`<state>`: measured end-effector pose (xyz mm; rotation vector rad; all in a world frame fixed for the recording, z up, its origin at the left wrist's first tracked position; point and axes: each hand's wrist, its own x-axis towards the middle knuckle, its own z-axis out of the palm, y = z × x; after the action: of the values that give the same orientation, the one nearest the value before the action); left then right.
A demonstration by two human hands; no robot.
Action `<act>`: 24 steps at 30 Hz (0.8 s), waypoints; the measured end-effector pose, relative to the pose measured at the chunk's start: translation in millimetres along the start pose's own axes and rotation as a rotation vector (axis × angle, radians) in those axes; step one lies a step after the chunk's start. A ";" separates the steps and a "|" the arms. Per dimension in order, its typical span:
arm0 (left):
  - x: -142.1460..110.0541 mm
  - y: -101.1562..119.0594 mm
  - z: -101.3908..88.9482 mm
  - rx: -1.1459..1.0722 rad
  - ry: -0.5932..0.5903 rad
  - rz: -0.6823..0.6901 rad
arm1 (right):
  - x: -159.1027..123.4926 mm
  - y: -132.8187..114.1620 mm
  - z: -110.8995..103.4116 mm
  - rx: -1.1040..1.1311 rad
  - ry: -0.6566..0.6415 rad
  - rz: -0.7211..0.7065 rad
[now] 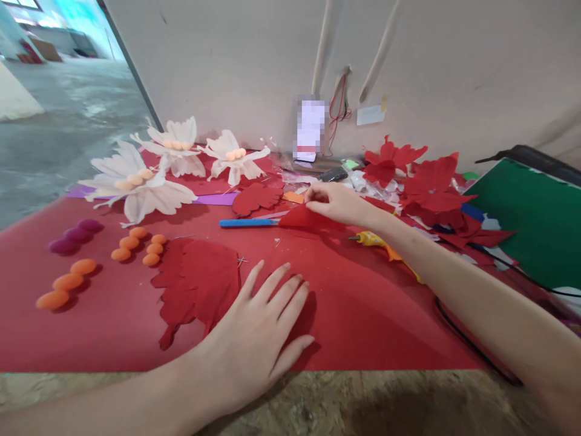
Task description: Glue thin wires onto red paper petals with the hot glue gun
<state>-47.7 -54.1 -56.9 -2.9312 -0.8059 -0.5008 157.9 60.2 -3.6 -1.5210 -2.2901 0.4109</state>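
My left hand (pixel 261 330) lies flat with fingers spread on the red felt sheet (pixel 363 315), its fingertips just right of a stack of cut red wing shapes (pixel 197 284). My right hand (pixel 336 203) reaches toward the back and pinches the edge of a small red felt piece (pixel 304 218). Left of that piece lies a blue-handled tool (pixel 247 223). A yellow glue gun (pixel 376 241) rests just under my right wrist.
White fabric butterflies (pixel 140 184) with peach bodies sit at the back left. Orange pom-pom strings (pixel 63 283) and purple pom-poms (pixel 75 235) lie at the left. Red felt cut-outs (pixel 431 188) pile at the back right beside a green sheet (pixel 535 218). A black cable (pixel 458 333) runs along the right.
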 end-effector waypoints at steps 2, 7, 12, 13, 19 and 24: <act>1.7 -3.3 -1.9 -0.064 0.004 -0.003 | 0.0 -3.5 -5.3 0.022 0.083 0.044; 9.8 -18.9 -7.0 -0.389 0.076 -0.275 | -15.8 -26.6 -19.0 0.356 0.003 0.061; 23.0 -30.4 -14.6 -1.096 0.244 -0.667 | -34.8 -44.5 -18.3 0.804 -0.354 0.044; 24.7 -31.2 -15.6 -1.231 0.239 -0.727 | -35.5 -45.7 -16.3 0.814 -0.372 0.031; 27.9 -33.2 -14.6 -1.493 0.258 -0.911 | -19.7 -38.4 -10.1 0.518 -0.093 0.110; 30.6 -32.9 -18.1 -1.366 -0.009 -0.874 | -2.2 -8.0 -15.2 0.199 0.114 0.241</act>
<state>-44.9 -13.5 -30.7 -3.2884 -2.6016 -1.6070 159.0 55.7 13.1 -1.6758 -1.9243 0.5813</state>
